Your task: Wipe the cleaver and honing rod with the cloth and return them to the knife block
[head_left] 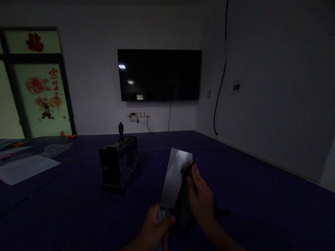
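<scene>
My left hand (155,226) is wrapped around the handle of a cleaver (172,174), whose broad shiny blade points up and away from me. The handle has a pale, patterned look in the dim light. In my right hand (201,198) is a dark cloth (184,209), pressed against the right edge of the blade. The cloth's lower folds hang near my left thumb and blend into shadow. Left of the cleaver stands a glossy black knife block (117,165) with one dark handle (121,131) sticking up from its top.
A purple-blue table (76,216) fills the foreground. Printed paper (26,168) and clear plastic (55,149) lie on the left, with small orange objects (62,134) farther back. A television (160,75) hangs on the wall, and a black cable (223,75) runs down the right wall.
</scene>
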A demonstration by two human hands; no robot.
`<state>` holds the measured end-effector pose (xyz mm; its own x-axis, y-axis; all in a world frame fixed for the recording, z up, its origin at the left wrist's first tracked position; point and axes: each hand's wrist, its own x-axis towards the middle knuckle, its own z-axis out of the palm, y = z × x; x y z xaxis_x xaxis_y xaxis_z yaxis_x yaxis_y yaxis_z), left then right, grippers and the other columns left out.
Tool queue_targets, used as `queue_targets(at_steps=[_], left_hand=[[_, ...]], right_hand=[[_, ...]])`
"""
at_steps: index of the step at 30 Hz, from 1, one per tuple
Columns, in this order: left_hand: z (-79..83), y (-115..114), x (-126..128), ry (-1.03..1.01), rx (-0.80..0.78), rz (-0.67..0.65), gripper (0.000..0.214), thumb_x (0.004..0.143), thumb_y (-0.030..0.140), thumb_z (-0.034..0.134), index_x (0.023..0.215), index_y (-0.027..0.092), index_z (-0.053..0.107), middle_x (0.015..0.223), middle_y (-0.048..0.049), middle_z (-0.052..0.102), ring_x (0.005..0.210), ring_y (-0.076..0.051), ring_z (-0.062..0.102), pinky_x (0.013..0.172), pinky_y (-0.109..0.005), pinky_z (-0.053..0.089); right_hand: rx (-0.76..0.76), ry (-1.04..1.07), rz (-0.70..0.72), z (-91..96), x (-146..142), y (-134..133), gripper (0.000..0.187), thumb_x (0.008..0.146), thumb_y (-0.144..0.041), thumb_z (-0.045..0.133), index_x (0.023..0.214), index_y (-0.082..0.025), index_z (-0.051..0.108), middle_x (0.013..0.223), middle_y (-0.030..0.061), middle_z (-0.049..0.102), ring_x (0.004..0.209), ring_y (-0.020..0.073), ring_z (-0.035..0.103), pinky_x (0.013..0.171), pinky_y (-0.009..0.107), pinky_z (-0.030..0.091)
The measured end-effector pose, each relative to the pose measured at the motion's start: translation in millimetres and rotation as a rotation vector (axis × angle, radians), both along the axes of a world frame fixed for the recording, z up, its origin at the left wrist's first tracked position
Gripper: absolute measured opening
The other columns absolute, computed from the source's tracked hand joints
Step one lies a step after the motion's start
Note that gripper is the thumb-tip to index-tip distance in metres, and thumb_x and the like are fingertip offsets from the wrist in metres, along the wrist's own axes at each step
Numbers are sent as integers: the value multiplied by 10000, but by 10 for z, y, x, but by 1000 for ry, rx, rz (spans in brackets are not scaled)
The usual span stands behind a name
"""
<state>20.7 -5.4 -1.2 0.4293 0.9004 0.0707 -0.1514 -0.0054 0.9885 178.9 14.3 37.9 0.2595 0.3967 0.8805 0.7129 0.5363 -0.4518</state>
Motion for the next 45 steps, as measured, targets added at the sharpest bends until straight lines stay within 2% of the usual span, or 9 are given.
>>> queue_targets(at_steps=[5, 9, 14, 22, 31, 34, 37, 40, 45], left_hand=[[18, 17, -4, -37, 1, 30, 538, 600, 603, 685, 845, 168, 487, 383, 90, 463, 244, -60, 375, 279, -154, 321], [-8, 34, 9, -42, -16, 75, 548, 602, 611, 683, 860, 169, 486, 371, 95, 458, 232, -69, 380, 277, -161, 321], [-13, 41, 17, -55, -24, 165, 550, 588, 623, 684, 835, 182, 468, 362, 100, 455, 222, -74, 384, 272, -158, 302], [10, 99, 2, -99, -61, 252, 544, 588, 644, 666, 792, 189, 450, 347, 95, 444, 225, -83, 386, 261, -164, 294], [26, 93, -2, -105, -70, 265, 535, 590, 636, 669, 785, 187, 452, 355, 95, 444, 227, -86, 393, 264, -172, 308], [20, 103, -1, -107, -67, 250, 541, 586, 643, 667, 783, 188, 450, 348, 93, 447, 227, -84, 386, 257, -169, 304], [13, 102, 4, -102, -76, 238, 548, 582, 643, 671, 795, 190, 448, 348, 96, 447, 230, -82, 384, 254, -165, 304], [12, 93, 5, -92, -76, 238, 564, 565, 648, 679, 795, 189, 447, 352, 100, 446, 230, -79, 381, 253, -166, 313], [5, 124, -3, -86, -51, 213, 567, 540, 624, 711, 781, 184, 446, 366, 99, 458, 227, -75, 389, 259, -163, 313]], right_hand=[[-158, 239, 128, -73, -58, 11, 502, 865, -374, 489, 1332, -199, 435, 1299, 112, 527, 1176, 256, 518, 964, 477, 438], [-227, 355, 262, -71, -77, 40, 507, 834, -387, 534, 1294, -180, 485, 1262, 120, 558, 1140, 260, 548, 946, 468, 455], [-252, 420, 424, -65, -112, 51, 483, 792, -382, 596, 1228, -177, 555, 1229, 108, 577, 1118, 264, 564, 944, 485, 456], [-382, 458, 653, -209, -198, 86, 523, 762, -398, 637, 1223, -163, 559, 1220, 129, 587, 1118, 265, 564, 975, 489, 416], [-450, 571, 798, -241, -188, 131, 513, 707, -381, 696, 1170, -182, 603, 1187, 126, 617, 1098, 271, 578, 956, 474, 426], [-514, 651, 815, -228, -193, 135, 468, 649, -401, 737, 1051, -170, 670, 1080, 117, 676, 981, 274, 637, 898, 437, 462], [-595, 725, 830, -188, -201, 100, 410, 599, -418, 767, 916, -163, 708, 914, 94, 722, 821, 252, 670, 764, 362, 500], [-651, 777, 844, -147, -206, 52, 351, 580, -424, 778, 808, -165, 712, 787, 67, 721, 677, 206, 655, 628, 293, 484], [-710, 841, 890, -111, -218, 25, 340, 534, -422, 800, 714, -156, 686, 686, 46, 698, 575, 173, 622, 585, 277, 461]])
